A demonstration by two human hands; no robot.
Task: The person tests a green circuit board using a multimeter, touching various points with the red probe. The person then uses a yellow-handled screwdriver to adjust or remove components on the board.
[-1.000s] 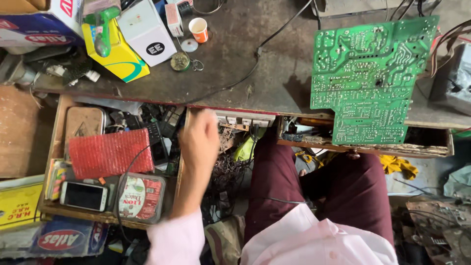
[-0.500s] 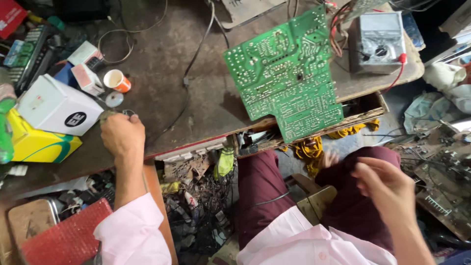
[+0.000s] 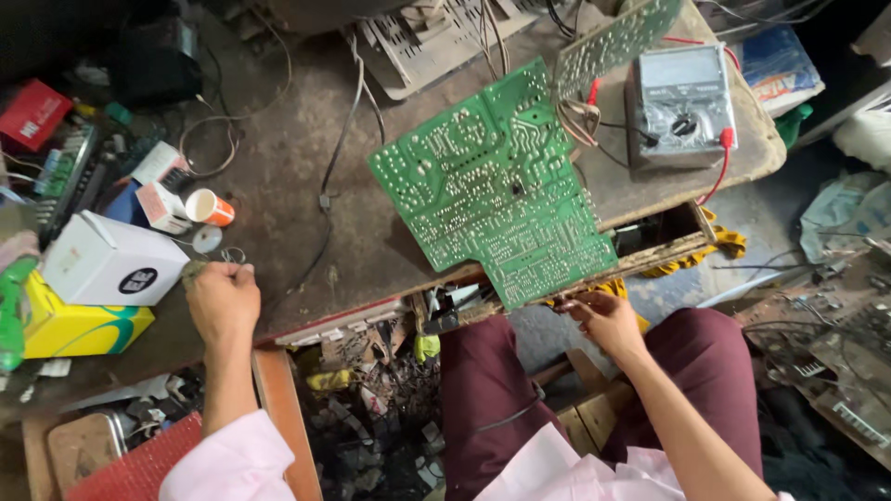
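Note:
A large green circuit board lies solder side up on the worn workbench, its near end overhanging the edge. My right hand reaches up to that near edge, fingers touching the board's underside corner. My left hand rests on the bench top at the left, fingers curled around a small round spool next to a white box. A small wire ring and a flat silver disc lie just beyond it.
An analog multimeter with red leads sits at the back right. A yellow box, an orange-and-white cup, a black cable and clutter crowd the left. An open drawer of scrap is below the bench.
The view has swung right and closer. My left hand came up from the drawer onto the bench by the white box. My right hand rose from my lap to the board's near edge.

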